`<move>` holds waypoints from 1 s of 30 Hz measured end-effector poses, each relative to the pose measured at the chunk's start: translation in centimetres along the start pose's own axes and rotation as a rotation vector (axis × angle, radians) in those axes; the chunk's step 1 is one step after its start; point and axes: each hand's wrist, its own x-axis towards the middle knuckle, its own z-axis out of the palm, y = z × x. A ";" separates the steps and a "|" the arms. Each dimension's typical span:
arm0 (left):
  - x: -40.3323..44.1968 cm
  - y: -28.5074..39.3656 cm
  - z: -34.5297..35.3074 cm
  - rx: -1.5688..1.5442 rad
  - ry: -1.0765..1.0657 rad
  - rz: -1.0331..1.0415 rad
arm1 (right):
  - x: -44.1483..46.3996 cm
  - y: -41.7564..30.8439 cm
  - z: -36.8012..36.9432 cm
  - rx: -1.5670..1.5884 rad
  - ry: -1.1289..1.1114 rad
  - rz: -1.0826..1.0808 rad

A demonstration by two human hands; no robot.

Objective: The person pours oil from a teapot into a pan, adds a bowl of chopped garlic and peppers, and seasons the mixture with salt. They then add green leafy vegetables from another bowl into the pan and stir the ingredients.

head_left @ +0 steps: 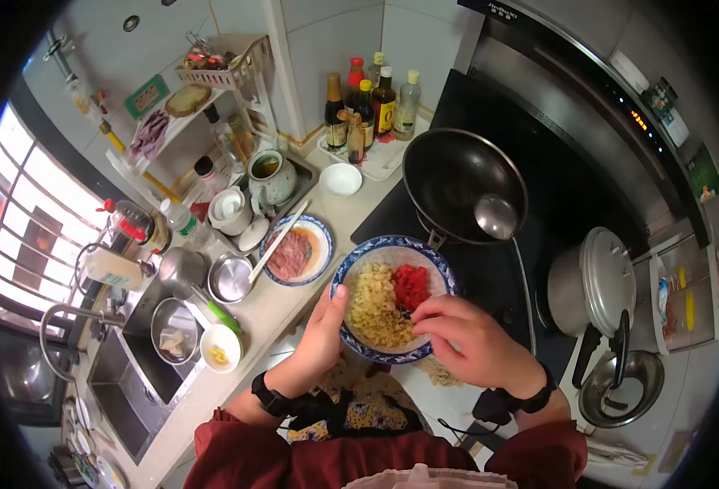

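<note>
Evidently the blue-rimmed bowl (396, 242) is the thing in hand, held up in front of the body beyond the tabletop (263, 311) edge, with chopped red pieces (411, 285), probably pepper, beside pale diced bits (373, 287) and a finer yellowish mince (373, 328). The left hand (318, 336) grips its left side, thumb lapped over the rim; the right hand (471, 346) is at the opposite side, fingers bunched over the mince by the right rim. The two are well apart, with the bowl between them. Whether those right fingertips pinch anything, I cannot tell, as the hand hides them.

Handling it well calls for a firm left grip and a level bowl, since loose dice could slide if it tips. The right fingers should work lightly and inside the rim, so that the piles stay separate and nothing drops over the side.

Beyond the bowl, the wok (455, 173) sits on the stove with a ladle (496, 217) inside. On the tabletop to the left, chopsticks (279, 238) lie across a plate of raw meat (292, 256); further back stands a small white bowl (341, 180).
</note>
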 end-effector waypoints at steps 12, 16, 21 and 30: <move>5.0 2.8 -3.9 -0.149 0.076 -0.033 | -7.8 16.9 2.8 -0.634 0.205 1.035; 6.5 3.1 -4.0 -0.201 0.053 -0.071 | -5.7 20.1 4.0 -0.784 -0.026 1.245; 7.1 3.1 -2.9 -0.203 0.079 -0.019 | -5.3 21.6 3.9 -0.774 -0.127 1.321; 7.2 3.0 -0.5 -0.160 0.121 -0.074 | -4.8 15.2 1.3 -0.142 0.228 1.028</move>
